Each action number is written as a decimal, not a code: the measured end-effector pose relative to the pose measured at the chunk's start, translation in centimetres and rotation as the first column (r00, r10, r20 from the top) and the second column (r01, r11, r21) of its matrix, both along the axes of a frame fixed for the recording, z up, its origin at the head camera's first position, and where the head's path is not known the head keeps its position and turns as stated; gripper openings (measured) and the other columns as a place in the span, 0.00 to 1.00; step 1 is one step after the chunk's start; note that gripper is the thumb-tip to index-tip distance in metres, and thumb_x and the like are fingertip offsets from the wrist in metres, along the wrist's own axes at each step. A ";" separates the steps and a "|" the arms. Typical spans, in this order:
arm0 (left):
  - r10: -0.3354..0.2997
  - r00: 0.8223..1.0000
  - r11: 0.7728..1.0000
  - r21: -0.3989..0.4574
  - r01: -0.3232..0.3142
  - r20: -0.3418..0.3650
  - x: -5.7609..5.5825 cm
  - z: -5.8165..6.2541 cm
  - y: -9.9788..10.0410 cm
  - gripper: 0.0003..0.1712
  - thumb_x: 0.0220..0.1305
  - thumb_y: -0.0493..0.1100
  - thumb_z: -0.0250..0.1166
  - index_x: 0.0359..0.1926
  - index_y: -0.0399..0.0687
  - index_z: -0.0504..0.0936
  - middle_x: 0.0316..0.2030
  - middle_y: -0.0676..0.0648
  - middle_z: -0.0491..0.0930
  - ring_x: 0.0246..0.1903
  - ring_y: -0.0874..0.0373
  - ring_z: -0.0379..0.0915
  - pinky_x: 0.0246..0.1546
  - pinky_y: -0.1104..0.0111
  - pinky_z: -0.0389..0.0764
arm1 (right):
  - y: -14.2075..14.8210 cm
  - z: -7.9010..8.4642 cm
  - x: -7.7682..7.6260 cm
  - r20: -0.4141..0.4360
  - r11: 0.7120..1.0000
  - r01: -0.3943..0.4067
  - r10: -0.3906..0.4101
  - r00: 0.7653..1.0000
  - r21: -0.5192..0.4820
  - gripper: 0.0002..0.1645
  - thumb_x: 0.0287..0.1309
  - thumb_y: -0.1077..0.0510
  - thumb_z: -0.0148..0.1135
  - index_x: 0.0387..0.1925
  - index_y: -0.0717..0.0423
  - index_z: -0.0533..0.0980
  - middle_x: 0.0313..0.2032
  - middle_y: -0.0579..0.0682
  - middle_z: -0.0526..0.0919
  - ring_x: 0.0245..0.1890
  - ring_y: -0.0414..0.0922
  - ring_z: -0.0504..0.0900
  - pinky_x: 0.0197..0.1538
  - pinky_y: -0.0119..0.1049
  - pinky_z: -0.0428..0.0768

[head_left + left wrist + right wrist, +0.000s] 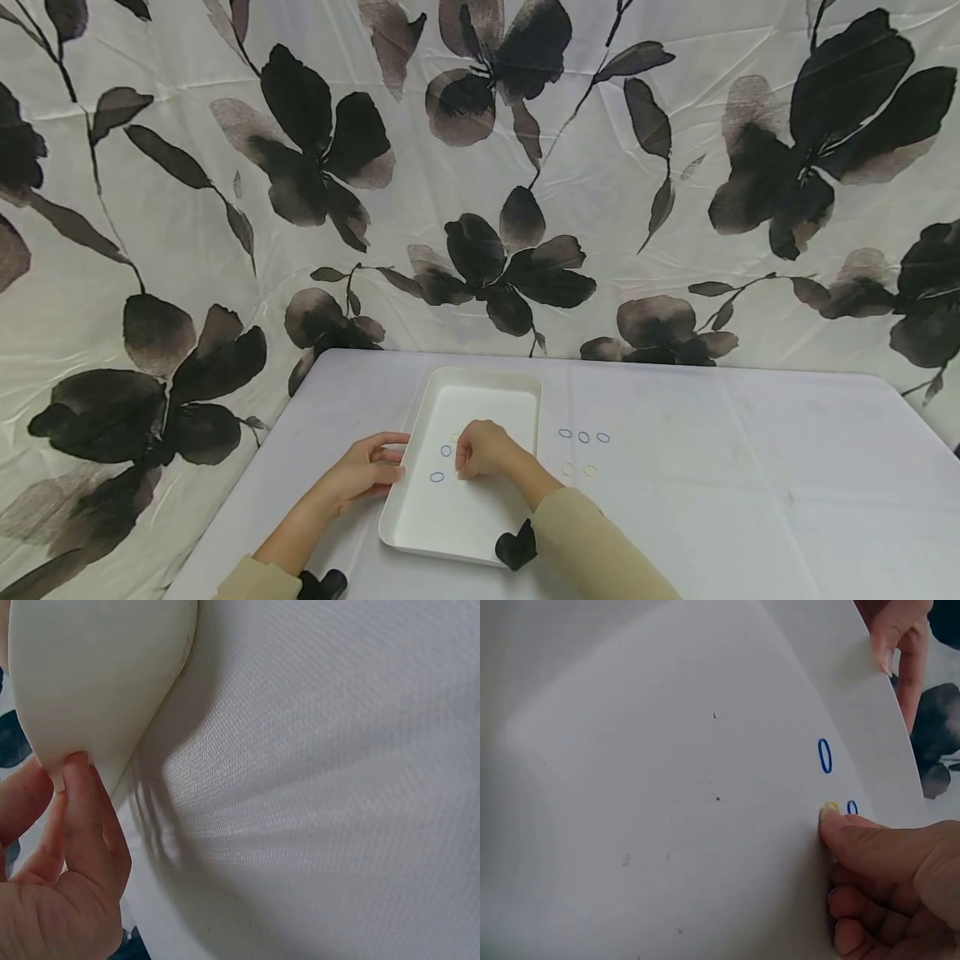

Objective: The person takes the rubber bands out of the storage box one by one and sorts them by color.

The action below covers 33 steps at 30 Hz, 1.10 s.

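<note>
My left hand (pixel 363 475) pinches the left rim of a white rectangular tray (pixel 438 533), thumb on one side and fingers on the other, as the left wrist view shows. Inside the tray, my right hand (pixel 486 450) is low over the floor, with a small yellow ring (pixel 832 805) pinched at its thumb tip and partly hidden by it. To the left of that hand lie two small blue rings, one nearer (pixel 437 477) and one farther (pixel 446 451). Another pale yellow ring (pixel 454 437) shows just behind the fingers.
On the white-covered table (pixel 750 500) right of the tray, three blue rings (pixel 583 437) form a row, with two yellow rings (pixel 591 471) in front. A floral cloth (pixel 480 167) hangs behind the table. Black wrist straps (pixel 516 546) show near both sleeves.
</note>
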<state>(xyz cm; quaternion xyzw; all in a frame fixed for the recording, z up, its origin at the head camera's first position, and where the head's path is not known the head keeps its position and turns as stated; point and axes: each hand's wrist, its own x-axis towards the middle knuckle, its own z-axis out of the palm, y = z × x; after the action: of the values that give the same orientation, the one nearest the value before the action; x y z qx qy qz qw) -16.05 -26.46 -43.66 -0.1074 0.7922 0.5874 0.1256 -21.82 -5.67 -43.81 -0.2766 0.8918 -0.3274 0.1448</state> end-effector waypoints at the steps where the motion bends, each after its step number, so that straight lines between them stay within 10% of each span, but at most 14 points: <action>1: 0.005 1.000 1.000 -0.001 -0.005 0.001 0.0 0.0 0.0 0.31 0.53 0.26 0.62 0.60 0.37 0.68 0.42 0.40 0.76 0.35 0.52 0.78 0.33 0.62 0.80 | 0.0 0.1 0.1 0.000 1.000 -0.002 0.002 1.000 0.013 0.11 0.40 0.67 0.73 0.15 0.56 0.77 0.14 0.41 0.71 0.19 0.36 0.67 0.25 0.28 0.67; 9: -0.005 1.000 1.000 -0.007 0.005 -0.001 0.0 0.0 0.0 0.31 0.53 0.26 0.63 0.60 0.37 0.68 0.42 0.39 0.76 0.34 0.53 0.77 0.33 0.62 0.80 | 0.4 0.5 0.4 -0.010 0.997 -0.048 0.048 0.999 0.057 0.11 0.49 0.66 0.66 0.17 0.55 0.74 0.18 0.41 0.70 0.22 0.37 0.66 0.29 0.28 0.66; 24: 0.003 1.000 1.000 -0.011 -0.003 -0.004 -0.1 0.0 -0.1 0.31 0.53 0.27 0.63 0.60 0.37 0.68 0.42 0.40 0.76 0.34 0.53 0.77 0.32 0.64 0.80 | 3.5 1.4 -1.3 0.290 0.926 0.113 -0.004 0.957 -0.360 0.04 0.46 0.73 0.66 0.25 0.66 0.78 0.16 0.46 0.74 0.19 0.39 0.77 0.28 0.32 0.79; 33: -0.004 1.000 1.000 -0.008 0.004 -0.009 0.0 0.0 -0.1 0.32 0.53 0.26 0.63 0.61 0.36 0.68 0.42 0.39 0.76 0.34 0.53 0.77 0.32 0.63 0.80 | 6.4 2.8 -1.3 0.353 0.900 0.206 -0.064 0.934 -0.384 0.07 0.47 0.70 0.67 0.31 0.70 0.80 0.23 0.51 0.82 0.24 0.42 0.81 0.33 0.38 0.82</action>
<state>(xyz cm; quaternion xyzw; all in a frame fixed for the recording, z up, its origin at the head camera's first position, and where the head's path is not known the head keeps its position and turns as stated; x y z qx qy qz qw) -16.07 -26.52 -43.71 -0.1039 0.7953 0.5844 0.1229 -23.16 0.69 -41.05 -0.1785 0.7818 -0.5604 0.2073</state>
